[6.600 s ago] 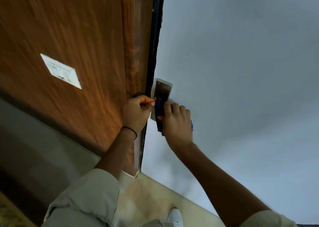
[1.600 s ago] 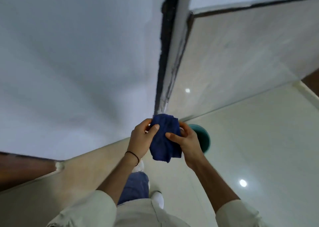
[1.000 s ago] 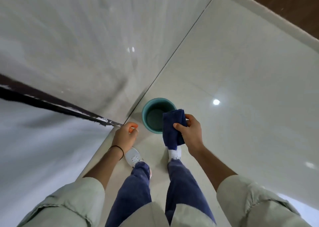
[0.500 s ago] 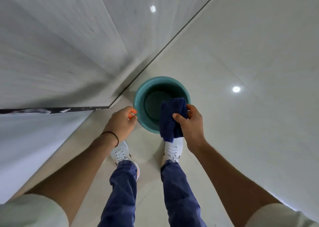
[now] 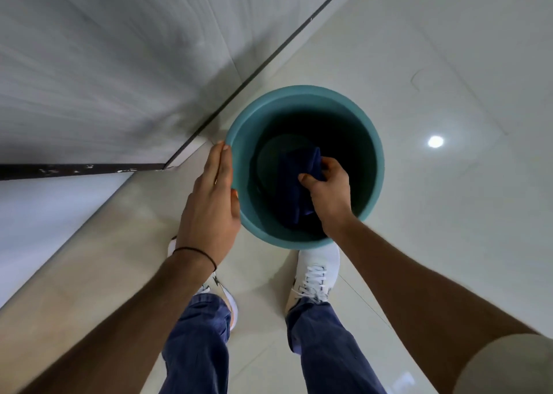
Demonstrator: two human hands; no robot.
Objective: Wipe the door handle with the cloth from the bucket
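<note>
Head view: cloth held down inside the bucket.
The door handle was out of frame, and the bucket's (image 5: 305, 94) dark depths hid its bottom. The right hand (image 5: 329, 190) was closed around the blue cloth (image 5: 291, 184) inside the bucket; the left hand (image 5: 212, 202) lay flat, fingers extended, against the outer rim, gripping nothing.

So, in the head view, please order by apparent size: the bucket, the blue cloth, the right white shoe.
1. bucket, clearly the largest.
2. and 3. blue cloth and right white shoe look alike; the right hand hides part of the cloth, so I do not rank them.
</note>
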